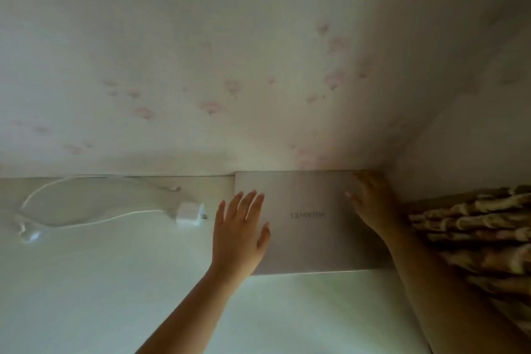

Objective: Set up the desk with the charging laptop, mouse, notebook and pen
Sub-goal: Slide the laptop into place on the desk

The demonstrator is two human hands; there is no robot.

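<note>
A closed silver laptop (310, 241) lies flat at the back right of the white desk (115, 282), against the wall, its logo upside down to me. My left hand (240, 233) rests flat on the lid's left edge with fingers spread. My right hand (370, 201) lies on the lid's far right corner, fingers apart. A white charger brick (188, 213) lies left of the laptop, and its white cable (86, 210) loops toward the desk's left side. Neither hand grips anything. No mouse, notebook or pen is in view.
A pale wall with faint pink flower marks (258, 80) rises right behind the desk. A brown and cream patterned fabric (482, 238) hangs at the right edge beside the laptop. The cable end (28, 234) lies near the left edge.
</note>
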